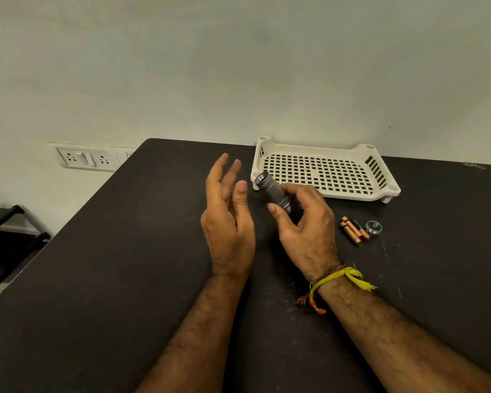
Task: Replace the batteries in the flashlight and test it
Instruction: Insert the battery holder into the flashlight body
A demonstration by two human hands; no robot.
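1. The right hand (304, 222) holds the flashlight (272, 191) in curled fingers, just in front of the white tray (323, 148), open threaded end tilted up-left.
2. The left hand (227, 211) is empty, fingers spread, beside that opening.
3. Risks: the batteries (354, 230) beside the end cap (373, 226), near the tray, could roll; inserting them reversed would fail the test.

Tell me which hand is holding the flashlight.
The right hand, the one with the yellow thread at its wrist, grips the flashlight body. The left hand is open, fingers straight, holding nothing.
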